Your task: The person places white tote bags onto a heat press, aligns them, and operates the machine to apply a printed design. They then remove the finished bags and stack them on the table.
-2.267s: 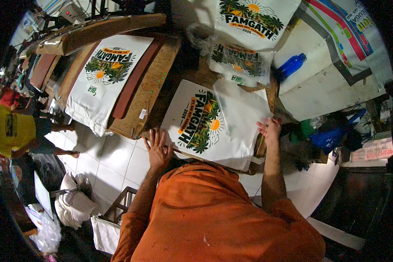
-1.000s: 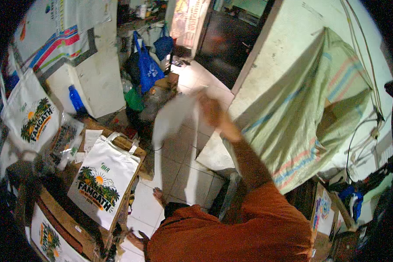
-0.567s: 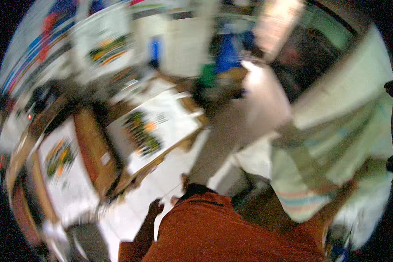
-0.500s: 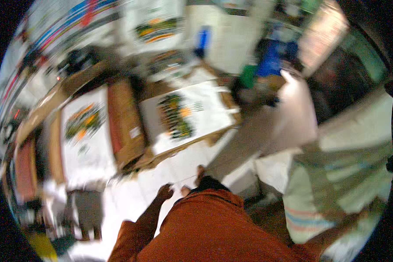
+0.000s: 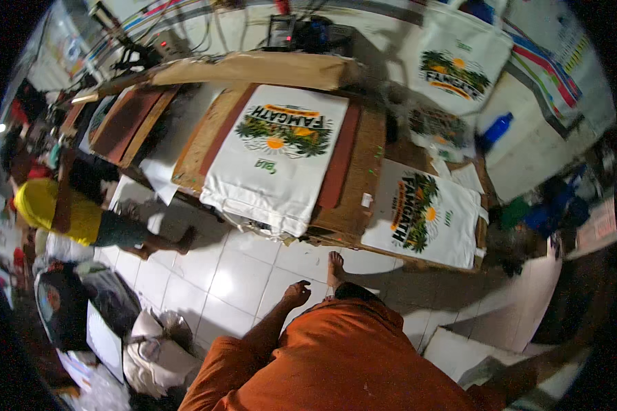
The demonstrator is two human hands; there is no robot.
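My left hand (image 5: 296, 293) hangs over the tiled floor below the bench, fingers loosely bent and apart, holding nothing visible. My right hand (image 5: 583, 332) is at the dim right rim, too dark to show its fingers or contents. Ahead, one printed white tote bag (image 5: 267, 175) lies on a wooden platen with reddish strips (image 5: 343, 164). Another printed bag (image 5: 404, 212) lies on a board to the right, nearest above my left hand. A third bag (image 5: 452, 68) hangs on the wall, above a crumpled plastic package (image 5: 442, 133).
A person in yellow (image 5: 62, 212) is at the left. Black bags and white sacks (image 5: 158, 356) pile at lower left. A blue bottle (image 5: 495, 130) stands by the wall. Cables and a black device (image 5: 288, 34) are behind the bench. Blue bags (image 5: 555, 205) lie at right.
My view has swung left from the doorway and hanging sack to the bench. My hands have left the right-hand bag. My right arm, earlier raised with a white sheet, is now at the rim.
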